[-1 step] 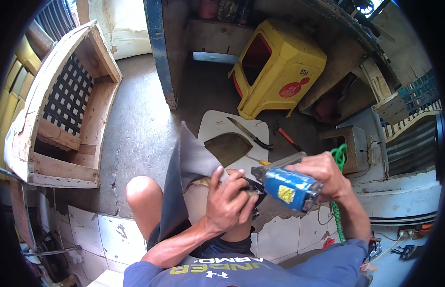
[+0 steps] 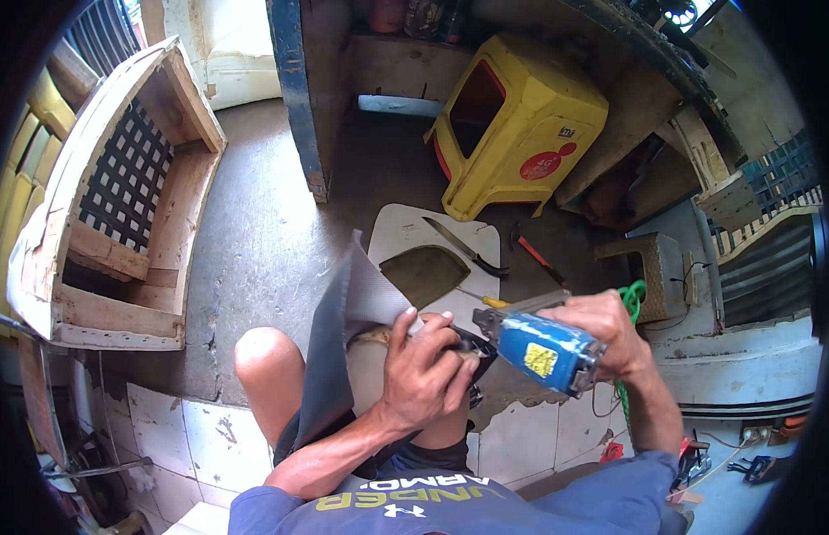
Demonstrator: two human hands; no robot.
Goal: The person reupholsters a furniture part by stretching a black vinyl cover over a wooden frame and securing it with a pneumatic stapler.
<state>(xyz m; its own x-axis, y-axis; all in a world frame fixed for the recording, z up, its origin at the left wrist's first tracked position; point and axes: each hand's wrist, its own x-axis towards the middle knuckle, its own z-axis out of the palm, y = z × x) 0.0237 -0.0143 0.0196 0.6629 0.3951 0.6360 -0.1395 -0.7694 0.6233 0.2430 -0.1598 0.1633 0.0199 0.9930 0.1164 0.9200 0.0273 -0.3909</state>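
Note:
My right hand (image 2: pixel 602 325) grips a blue staple gun (image 2: pixel 546 353), whose nose points left, close to my left hand. From behind the right hand runs a green coiled hose (image 2: pixel 634 299). In my left hand (image 2: pixel 423 370) is a dark sheet of upholstery material (image 2: pixel 329 330), its pale grey backing (image 2: pixel 374 290) turned outward. The sheet drapes over my lap and stands up in a point. Under the left fingers it wraps a part I cannot make out. The staple gun's tip is just right of those fingers; whether it touches the material is unclear.
Ahead on the floor is a white board (image 2: pixel 401 223) with a knife (image 2: pixel 463 245), a dark rounded panel (image 2: pixel 425 275) and a yellow-handled screwdriver (image 2: pixel 486 299). Beside it lies a red-handled hammer (image 2: pixel 537 254). A yellow plastic stool (image 2: pixel 521 116) stands beyond; a wooden frame (image 2: pixel 187 214) is at left.
The staple gun and my right hand have shifted slightly right and down. The pointed top of the sheet has tipped a little to the right. My left hand keeps its hold.

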